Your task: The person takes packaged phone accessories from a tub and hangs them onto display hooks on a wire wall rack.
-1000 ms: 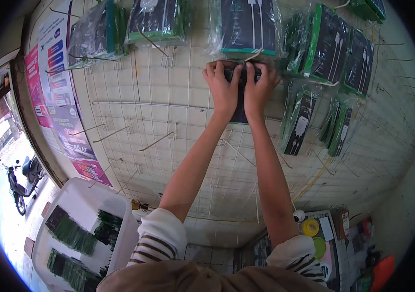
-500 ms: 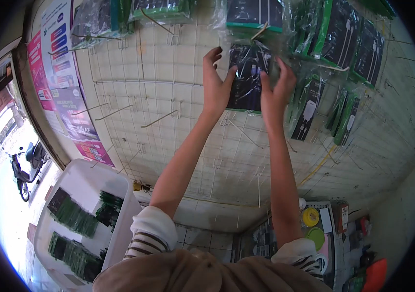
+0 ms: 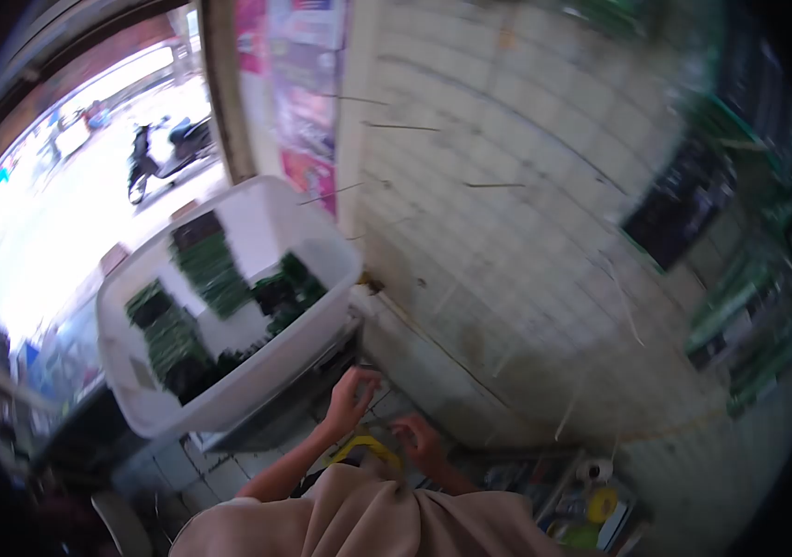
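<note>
Both my hands are low in front of my body, away from the rack. My left hand point(image 3: 352, 401) is near the lower right corner of the white plastic bin point(image 3: 257, 395), fingers loosely curled and apart, holding nothing visible. Just to its right, my right hand point(image 3: 419, 441) is blurred, and its fingers are hard to make out. Inside the bin lie several stacks of green and black packets point(image 3: 210, 269). A dark package in clear wrap point(image 3: 679, 209) hangs on the wire rack point(image 3: 507, 241) at the upper right.
Bare hooks point(image 3: 495, 185) stick out of the rack. Green packages point(image 3: 739, 325) hang at the far right. Posters point(image 3: 308, 84) cover the wall beside a bright doorway, with a motorbike point(image 3: 162, 156) outside. A case with a yellow roll point(image 3: 602, 504) stands at the lower right.
My hands have left the hanging dark package and come down to my body. The view has swung left and down, so the bin appears nearer the middle and the package farther right.
</note>
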A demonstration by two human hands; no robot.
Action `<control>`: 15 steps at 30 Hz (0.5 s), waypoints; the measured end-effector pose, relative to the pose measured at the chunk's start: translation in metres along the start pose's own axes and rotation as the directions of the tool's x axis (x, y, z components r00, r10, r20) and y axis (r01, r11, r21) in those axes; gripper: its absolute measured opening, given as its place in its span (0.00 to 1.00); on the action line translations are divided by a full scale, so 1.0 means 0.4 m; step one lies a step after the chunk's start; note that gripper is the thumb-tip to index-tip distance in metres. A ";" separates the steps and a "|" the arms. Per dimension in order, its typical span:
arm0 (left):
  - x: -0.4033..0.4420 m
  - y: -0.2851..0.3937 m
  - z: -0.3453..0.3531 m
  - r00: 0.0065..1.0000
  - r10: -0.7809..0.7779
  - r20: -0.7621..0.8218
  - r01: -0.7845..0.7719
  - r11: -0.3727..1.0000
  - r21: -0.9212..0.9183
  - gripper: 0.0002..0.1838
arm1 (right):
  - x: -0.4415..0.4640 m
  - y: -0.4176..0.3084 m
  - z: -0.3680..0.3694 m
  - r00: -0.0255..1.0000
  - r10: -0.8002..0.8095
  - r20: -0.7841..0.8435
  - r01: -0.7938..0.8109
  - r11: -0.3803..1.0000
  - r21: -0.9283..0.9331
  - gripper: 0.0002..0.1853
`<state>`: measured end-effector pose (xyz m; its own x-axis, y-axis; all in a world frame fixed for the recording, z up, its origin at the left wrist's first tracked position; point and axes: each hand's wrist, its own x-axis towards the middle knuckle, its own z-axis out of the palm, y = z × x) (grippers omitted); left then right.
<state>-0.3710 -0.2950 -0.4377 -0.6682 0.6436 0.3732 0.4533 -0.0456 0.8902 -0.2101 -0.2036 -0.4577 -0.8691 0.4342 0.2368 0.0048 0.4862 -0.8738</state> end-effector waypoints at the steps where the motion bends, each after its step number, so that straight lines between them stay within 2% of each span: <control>1: -0.091 -0.084 -0.032 0.990 -0.144 0.001 0.144 0.989 0.035 0.08 | -0.038 0.088 0.031 0.997 0.018 0.071 -0.016 0.999 -0.040 0.07; 2: -0.191 -0.163 -0.067 0.957 -0.290 -0.001 0.289 0.955 0.062 0.08 | -0.083 0.182 0.054 0.989 0.039 0.141 -0.028 0.996 -0.081 0.07; 4: -0.402 -0.281 -0.140 0.866 -0.490 -0.099 0.500 0.856 0.135 0.08 | -0.198 0.418 0.082 0.877 0.282 0.390 -0.239 0.958 -0.156 0.08; 5: -0.510 -0.327 -0.174 0.787 -0.588 -0.186 0.615 0.767 0.180 0.08 | -0.261 0.548 0.089 0.784 0.409 0.467 -0.230 0.890 -0.394 0.09; 6: -0.619 -0.362 -0.197 0.694 -0.671 -0.262 0.719 0.662 0.210 0.09 | -0.322 0.677 0.096 0.666 0.524 0.531 -0.140 0.787 -0.601 0.10; 7: -0.728 -0.391 -0.208 0.542 -0.739 -0.400 0.838 0.508 0.197 0.09 | -0.354 0.745 0.087 0.575 0.569 0.588 -0.071 0.751 -0.657 0.11; 8: -0.816 -0.402 -0.207 0.374 -0.764 -0.526 0.926 0.344 0.159 0.09 | -0.344 0.778 0.088 0.514 0.578 0.634 -0.031 0.751 -0.659 0.11; 9: -0.882 -0.388 -0.196 0.342 -0.759 -0.554 0.936 0.324 0.133 0.09 | -0.330 0.792 0.086 0.469 0.576 0.669 -0.005 0.759 -0.651 0.11; 11: -0.967 -0.362 -0.191 0.179 -0.718 -0.673 0.980 0.192 0.055 0.09 | -0.267 0.791 0.091 0.436 0.534 0.724 0.029 0.797 -0.604 0.11; 12: -0.969 -0.353 -0.195 0.155 -0.705 -0.692 0.982 0.187 0.029 0.09 | -0.226 0.778 0.099 0.435 0.498 0.750 0.046 0.820 -0.571 0.11; 14: -0.963 -0.329 -0.170 0.132 -0.766 -0.629 0.918 0.334 -0.214 0.08 | -0.140 0.754 0.141 0.460 0.372 0.806 0.101 0.880 -0.464 0.11; 15: -0.953 -0.315 -0.157 0.112 -0.768 -0.630 0.918 0.323 -0.230 0.08 | -0.098 0.740 0.171 0.485 0.277 0.830 0.138 0.912 -0.386 0.11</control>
<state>-0.2104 -0.5828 -0.6757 -0.7948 -0.3747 -0.4774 -0.6031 0.4001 0.6901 -0.2086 -0.1286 -0.7547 -0.8303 -0.2839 -0.4796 0.0748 0.7960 -0.6007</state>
